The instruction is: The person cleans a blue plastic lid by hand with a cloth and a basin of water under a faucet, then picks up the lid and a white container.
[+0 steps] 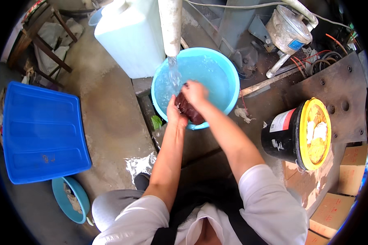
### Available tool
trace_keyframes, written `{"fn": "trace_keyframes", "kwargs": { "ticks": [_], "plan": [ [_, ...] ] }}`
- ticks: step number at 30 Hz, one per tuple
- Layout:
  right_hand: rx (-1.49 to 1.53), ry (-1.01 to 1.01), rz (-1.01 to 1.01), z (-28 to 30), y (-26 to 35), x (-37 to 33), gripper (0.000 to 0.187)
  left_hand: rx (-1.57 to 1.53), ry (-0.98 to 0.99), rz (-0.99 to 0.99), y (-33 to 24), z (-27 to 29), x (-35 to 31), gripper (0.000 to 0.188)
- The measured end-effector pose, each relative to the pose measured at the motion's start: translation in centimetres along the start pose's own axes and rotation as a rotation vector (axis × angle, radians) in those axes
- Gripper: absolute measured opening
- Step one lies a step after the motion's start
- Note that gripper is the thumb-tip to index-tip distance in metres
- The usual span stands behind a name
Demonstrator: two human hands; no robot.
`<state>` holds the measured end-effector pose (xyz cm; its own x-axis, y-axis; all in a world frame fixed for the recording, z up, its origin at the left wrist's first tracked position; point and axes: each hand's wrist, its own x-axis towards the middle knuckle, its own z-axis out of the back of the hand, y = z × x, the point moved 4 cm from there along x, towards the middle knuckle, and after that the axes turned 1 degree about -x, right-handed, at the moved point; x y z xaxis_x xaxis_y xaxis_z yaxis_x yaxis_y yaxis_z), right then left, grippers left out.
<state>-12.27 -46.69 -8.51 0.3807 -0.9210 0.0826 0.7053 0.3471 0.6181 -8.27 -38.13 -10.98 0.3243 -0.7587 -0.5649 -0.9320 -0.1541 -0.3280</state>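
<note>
Water (pixel 174 72) runs from a pale pipe (pixel 170 28) in the head view, down into a light-blue basin (pixel 233 81) that already holds water. Over its near side I have a glossy, dark red-brown piece (pixel 192 114); what it is I can't tell. My left hand (pixel 177 114) is partly curled, cupping it from the left, while my right hand (pixel 196 93) is bunched at its upper end, too blurred to show how firmly it grips. Just behind the basin stands a large whitish jug (pixel 129 45). To my left is a blue tub (pixel 45 130), and beside it a teal basin (pixel 60 200) containing something pale. On my right are a black bucket (pixel 280 143) with a yellow, white-patched top and several cardboard boxes (pixel 333 210).
</note>
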Motion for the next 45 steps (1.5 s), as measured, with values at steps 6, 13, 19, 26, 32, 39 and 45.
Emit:
{"fn": "trace_keyframes", "kwargs": {
  "ticks": [6,13,19,26,32,39,45],
  "plan": [
    [-0.033,-0.085,-0.353,2.5,-6.7,0.8,0.037,0.089,-0.061,-0.055,-4.8,2.5,1.3,0.081],
    [0.551,0.185,0.132,0.9,0.8,-4.7,0.020,0.070,0.144,0.104,0.4,4.2,5.2,0.070],
    [0.252,0.081,0.699,4.9,8.5,-12.8,0.024,0.162,0.258,0.270,-1.9,6.4,4.2,0.048],
    [0.387,0.018,-0.004,5.6,2.2,-2.8,0.021,0.068,0.154,-0.006,1.8,-1.1,-0.7,0.034],
    [0.151,-0.040,0.259,2.4,8.3,-7.0,0.014,-0.258,0.850,0.021,-3.6,3.6,2.6,0.030],
    [0.308,-0.061,-0.555,-0.2,-9.8,1.1,0.050,-0.021,0.133,0.088,-3.3,-1.4,-2.3,0.087],
    [0.821,0.317,-0.350,-4.7,-7.2,-1.8,0.043,0.207,-0.113,0.148,-1.1,2.3,0.6,0.073]
  ]
}}
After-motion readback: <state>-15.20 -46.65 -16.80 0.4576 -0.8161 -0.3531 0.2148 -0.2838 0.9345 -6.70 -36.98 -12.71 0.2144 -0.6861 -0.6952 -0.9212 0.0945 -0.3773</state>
